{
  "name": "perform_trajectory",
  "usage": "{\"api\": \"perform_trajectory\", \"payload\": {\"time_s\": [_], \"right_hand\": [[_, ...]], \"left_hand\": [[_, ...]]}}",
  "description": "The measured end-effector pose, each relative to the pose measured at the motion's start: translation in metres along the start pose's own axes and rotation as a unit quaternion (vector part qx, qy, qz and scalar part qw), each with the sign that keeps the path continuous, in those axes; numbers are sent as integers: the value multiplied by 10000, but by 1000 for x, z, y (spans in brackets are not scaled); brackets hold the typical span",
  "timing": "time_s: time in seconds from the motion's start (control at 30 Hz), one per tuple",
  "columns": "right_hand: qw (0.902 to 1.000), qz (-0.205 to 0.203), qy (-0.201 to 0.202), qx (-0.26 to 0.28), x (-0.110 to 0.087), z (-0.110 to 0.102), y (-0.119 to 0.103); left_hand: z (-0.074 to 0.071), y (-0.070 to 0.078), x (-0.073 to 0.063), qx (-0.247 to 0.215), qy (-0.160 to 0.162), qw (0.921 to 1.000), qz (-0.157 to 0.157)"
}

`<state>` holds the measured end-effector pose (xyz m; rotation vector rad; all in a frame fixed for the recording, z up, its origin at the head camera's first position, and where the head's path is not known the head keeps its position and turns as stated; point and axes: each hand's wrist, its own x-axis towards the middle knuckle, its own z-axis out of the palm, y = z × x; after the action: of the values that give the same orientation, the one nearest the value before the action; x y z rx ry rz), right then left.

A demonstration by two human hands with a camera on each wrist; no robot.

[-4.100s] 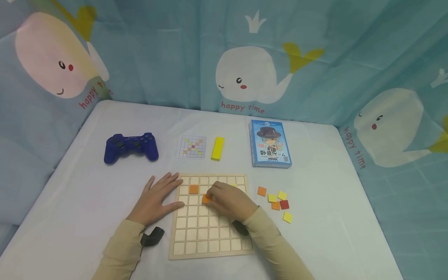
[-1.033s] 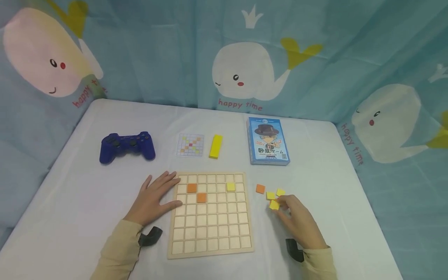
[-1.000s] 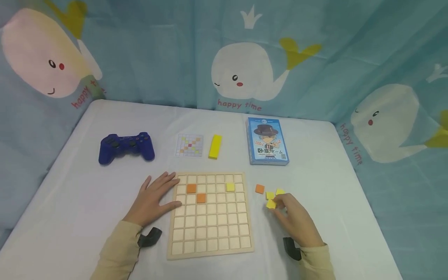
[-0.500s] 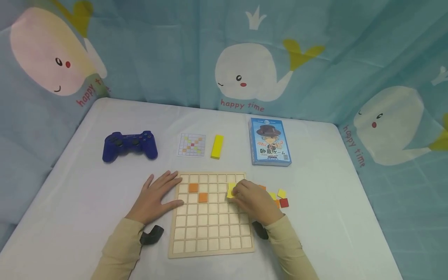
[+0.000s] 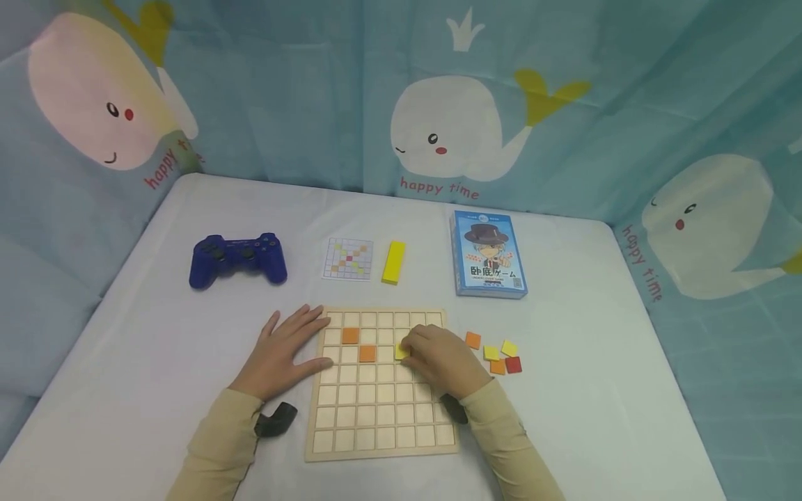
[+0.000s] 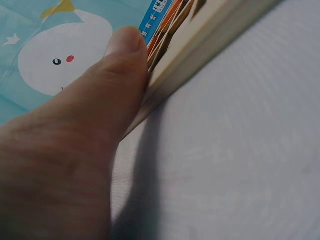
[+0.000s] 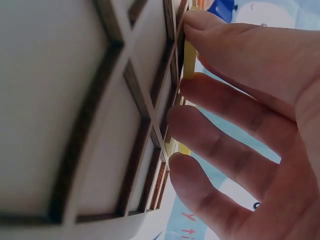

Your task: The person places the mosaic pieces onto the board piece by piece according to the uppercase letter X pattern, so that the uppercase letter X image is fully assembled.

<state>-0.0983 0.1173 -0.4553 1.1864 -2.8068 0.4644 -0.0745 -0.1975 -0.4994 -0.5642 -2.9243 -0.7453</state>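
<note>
My right hand (image 5: 447,358) pinches a yellow square tile (image 5: 399,352) between thumb and fingertips over the upper right part of a wooden grid board (image 5: 366,417). In the right wrist view, the yellow tile (image 7: 189,57) stands on edge between thumb and finger, close to the board's cell walls. Two orange tiles lie in cells to the left, one orange tile (image 5: 351,336) a row above the other orange tile (image 5: 367,354). My left hand (image 5: 278,358) rests on the board's left edge with fingers spread; its thumb (image 6: 120,65) touches the rim. The right hand covers some cells.
Loose tiles lie right of the board, among them a red tile (image 5: 513,364) and an orange tile (image 5: 473,340). Behind the board are a patterned grid card (image 5: 348,259), a yellow block (image 5: 393,262), a blue game controller (image 5: 238,259) and a blue game box (image 5: 490,255).
My right hand has carried the yellow tile left from the loose tiles onto the board. Earlier, it set down an orange tile there. My left hand has stayed on the board's edge.
</note>
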Motion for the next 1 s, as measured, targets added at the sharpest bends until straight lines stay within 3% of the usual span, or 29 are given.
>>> {"api": "perform_trajectory", "payload": {"time_s": [0.8,1.0], "right_hand": [[9997,128,12,205,-2,4,2],[9990,256,-124,359,-4,-6,5]], "left_hand": [[-1,0,2,-3,-72,10000,-8],[-2,6,0,-215,-236,9994,-104]]}}
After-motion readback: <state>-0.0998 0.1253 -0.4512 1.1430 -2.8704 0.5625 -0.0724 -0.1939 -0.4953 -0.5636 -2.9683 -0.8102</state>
